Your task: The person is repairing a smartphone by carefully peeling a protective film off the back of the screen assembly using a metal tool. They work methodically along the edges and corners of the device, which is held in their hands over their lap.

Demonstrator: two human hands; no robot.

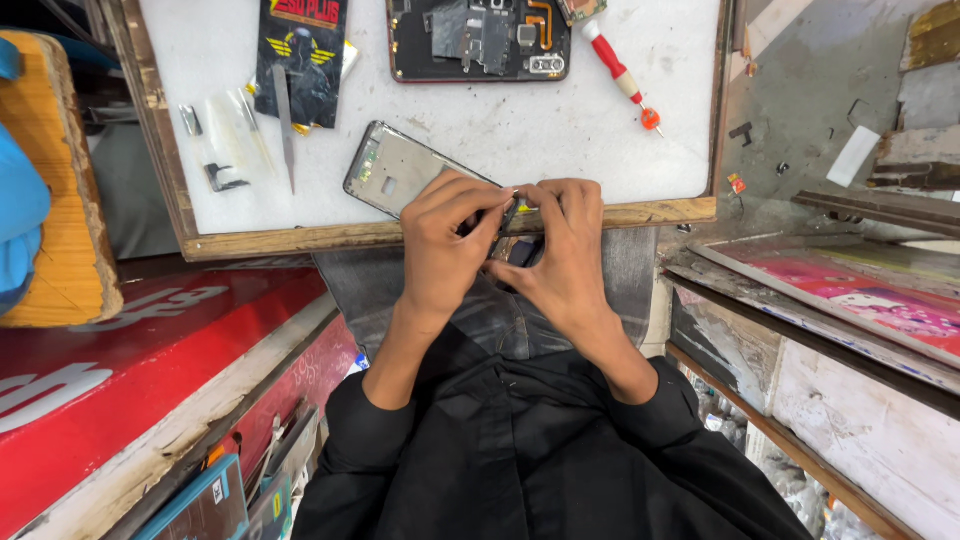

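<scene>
At the table's [300,240] near edge, the left hand [447,250] and right hand [562,250] meet, each grip pinching a small dark part [508,222] between the fingertips. Just beyond lies a silver frame [395,172]; farther off, tweezers [286,120], an opened phone [478,40] and a red screwdriver [620,75].

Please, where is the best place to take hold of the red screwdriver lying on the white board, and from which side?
Probably grip the red screwdriver around its red and white handle, coming from above. It lies flat and slanted on the white work board, clear of the opened phone, with bare board on both sides; the thin tip near the top edge offers little hold.
</scene>
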